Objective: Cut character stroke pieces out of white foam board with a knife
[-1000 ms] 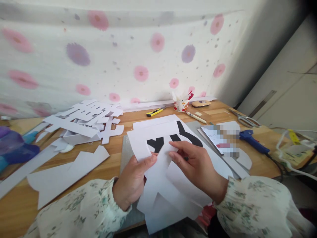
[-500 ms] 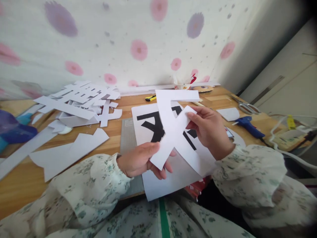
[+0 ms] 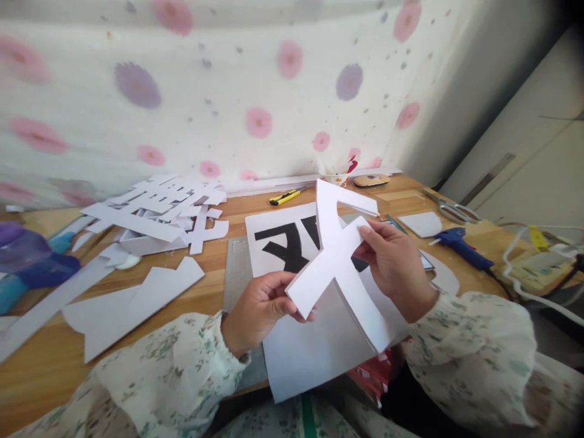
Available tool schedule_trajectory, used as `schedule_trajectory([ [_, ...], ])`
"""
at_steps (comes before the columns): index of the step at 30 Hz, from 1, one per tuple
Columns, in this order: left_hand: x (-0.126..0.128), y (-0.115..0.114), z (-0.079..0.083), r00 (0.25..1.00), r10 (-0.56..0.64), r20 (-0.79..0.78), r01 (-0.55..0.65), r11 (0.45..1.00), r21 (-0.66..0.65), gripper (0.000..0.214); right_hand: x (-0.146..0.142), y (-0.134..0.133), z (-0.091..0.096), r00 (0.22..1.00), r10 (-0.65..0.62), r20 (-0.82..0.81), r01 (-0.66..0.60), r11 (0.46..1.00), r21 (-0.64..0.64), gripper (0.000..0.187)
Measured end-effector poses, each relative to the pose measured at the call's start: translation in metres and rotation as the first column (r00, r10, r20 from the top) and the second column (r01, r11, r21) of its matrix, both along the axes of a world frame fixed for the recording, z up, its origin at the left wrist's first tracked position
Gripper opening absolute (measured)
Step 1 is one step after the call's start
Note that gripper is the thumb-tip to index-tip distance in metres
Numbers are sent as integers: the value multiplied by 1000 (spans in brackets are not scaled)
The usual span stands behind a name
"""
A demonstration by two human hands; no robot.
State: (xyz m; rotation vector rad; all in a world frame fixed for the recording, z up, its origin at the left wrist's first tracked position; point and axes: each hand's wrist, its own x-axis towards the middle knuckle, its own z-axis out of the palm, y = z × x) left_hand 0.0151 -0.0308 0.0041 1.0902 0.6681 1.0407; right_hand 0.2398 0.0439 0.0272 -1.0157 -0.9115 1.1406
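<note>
Our left fingers (image 3: 279,306), nearly closed, hold the low tip of the white cutout (image 3: 335,255), stretched between them and our right fingers (image 3: 375,239), pinched on its stub; seemingly light, stiff, we'd grip broad strokes, sparing the thin bar above

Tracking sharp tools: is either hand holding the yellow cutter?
No, the yellow cutter lies on the wooden table, while the left hand and right hand both hold the white cutout.

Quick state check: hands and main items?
White cutout: held in both hands
Left hand: gripping its lower-left end
Right hand: pinching its upper-right end
Printed sheet: partly covered
Yellow cutter: lying down
Cup: upright, holding items
Scissors: lying down
Glue gun: lying down
White pieces: heaped
</note>
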Motion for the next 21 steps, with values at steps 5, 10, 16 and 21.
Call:
schedule_trajectory([
  [5,-1,-2,-1,996,-4,-88,5,1000,14,42,-1,-4,2,999,-34,21,33,998,52,31],
  [10,0,3,-5,979,-50,-199,48,999,-16,32,7,-12,18,980,-133,147,96,968,232,30],
  [16,-6,8,7,934,-221,-281,215,975,-51,44,3,-31,29,861,-240,448,108,948,300,27],
  [21,10,-3,16,901,-127,-415,125,992,-33,56,-19,-46,20,791,-201,578,-4,943,334,27],
])
